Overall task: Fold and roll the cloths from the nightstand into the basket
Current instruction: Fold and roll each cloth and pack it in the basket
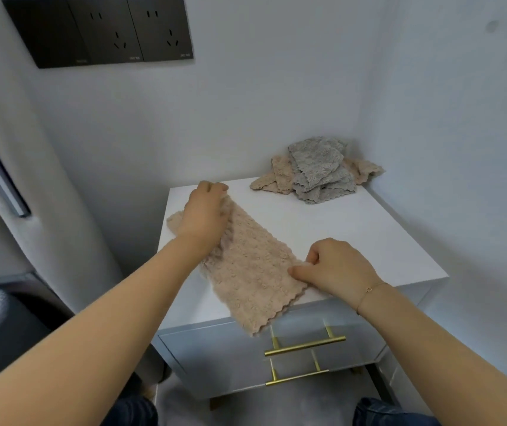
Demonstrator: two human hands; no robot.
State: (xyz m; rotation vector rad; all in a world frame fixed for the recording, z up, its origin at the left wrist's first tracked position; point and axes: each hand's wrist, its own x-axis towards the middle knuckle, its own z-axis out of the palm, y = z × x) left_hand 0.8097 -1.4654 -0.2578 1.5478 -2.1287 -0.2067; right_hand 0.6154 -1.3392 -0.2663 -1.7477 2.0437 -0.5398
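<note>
The left hand (204, 210) sits just left of the frame's centre, fingers curled down over the far end of a beige cloth (246, 272), gripping it at the back left part of the nightstand (353, 235). The right hand (335, 269), lower and right of centre, has its fingers curled too, thumb and forefinger pinching the cloth's right edge near the front of the nightstand top. A thin bracelet (369, 292) circles the right wrist.

The beige cloth lies stretched between the two hands as a long band running diagonally from upper left to lower right. It looks fluffy, with a bumpy, waffle-like pile and a scalloped hem. Its near end droops over the front edge of the nightstand, hanging just above the drawer front; a small flap pokes out left of the left wrist. It seems to be doubled over lengthwise, though the layers are hard to make out.

At the back right corner of the white top, against the wall, lies a loose pile: a grey cloth (319, 170) crumpled on top of another beige cloth (272, 178), both of the same nubby fabric.

Below, the nightstand's front carries two gold bar handles (306, 345). A dark outlet panel (101, 30) is on the wall at upper left. A grey basket (3, 330) shows partly at the lower left edge.
</note>
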